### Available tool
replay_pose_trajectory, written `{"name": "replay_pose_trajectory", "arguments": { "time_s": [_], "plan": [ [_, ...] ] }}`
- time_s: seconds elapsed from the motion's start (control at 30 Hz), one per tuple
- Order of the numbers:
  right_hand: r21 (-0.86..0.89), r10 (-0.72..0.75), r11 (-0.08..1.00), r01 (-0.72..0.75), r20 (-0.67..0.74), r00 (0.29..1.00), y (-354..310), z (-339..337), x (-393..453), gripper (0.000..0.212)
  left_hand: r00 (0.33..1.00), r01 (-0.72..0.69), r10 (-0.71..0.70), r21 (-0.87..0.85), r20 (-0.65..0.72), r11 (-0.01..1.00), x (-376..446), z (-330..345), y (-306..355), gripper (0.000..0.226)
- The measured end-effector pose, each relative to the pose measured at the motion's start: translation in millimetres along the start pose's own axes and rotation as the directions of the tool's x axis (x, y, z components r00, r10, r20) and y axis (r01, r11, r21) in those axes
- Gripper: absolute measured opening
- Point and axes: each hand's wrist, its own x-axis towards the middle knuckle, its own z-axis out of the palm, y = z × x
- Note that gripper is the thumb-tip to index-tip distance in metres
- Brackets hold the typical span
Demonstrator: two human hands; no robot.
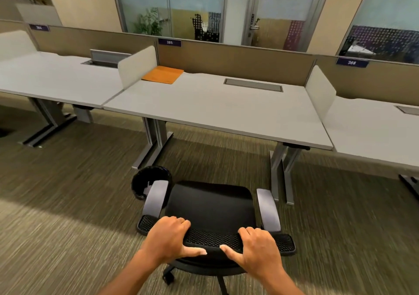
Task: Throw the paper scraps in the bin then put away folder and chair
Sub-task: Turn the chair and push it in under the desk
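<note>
A black office chair [209, 206] with grey armrests stands on the carpet in front of the middle desk [215, 111]. My left hand [169, 238] and my right hand [258, 247] both grip the top edge of its mesh backrest, fingers curled over it and thumbs along the near side. A black bin [141, 181] with white paper scraps inside sits on the floor just left of the chair, partly hidden by the left armrest. An orange folder [163, 74] lies flat at the desk's back left corner, against the divider.
White side dividers [137, 66] separate the middle desk from the neighbouring desks on the left and right. Metal desk legs [282, 172] stand ahead of the chair on both sides. A cable tray lid [253, 85] is set into the desktop. Glass office walls lie beyond.
</note>
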Motion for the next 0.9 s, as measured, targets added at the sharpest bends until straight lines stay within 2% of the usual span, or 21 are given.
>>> {"name": "replay_pose_trajectory", "arguments": {
  "time_s": [0.37, 0.9],
  "plan": [
    [0.009, 0.049, 0.999, -0.049, -0.072, 0.996, -6.7, 6.0, 40.8, 0.075, 1.0, -0.008, 0.009, -0.034, 0.026, 0.999, 39.1, 9.8, -35.4, 0.087],
    [-0.005, 0.076, 0.997, -0.077, -0.111, 0.991, 15.4, 28.0, 180.0, 0.071, 0.997, -0.037, 0.039, -0.03, 0.07, 0.999, 166.6, 33.6, -111.5, 0.088]
  ]
}}
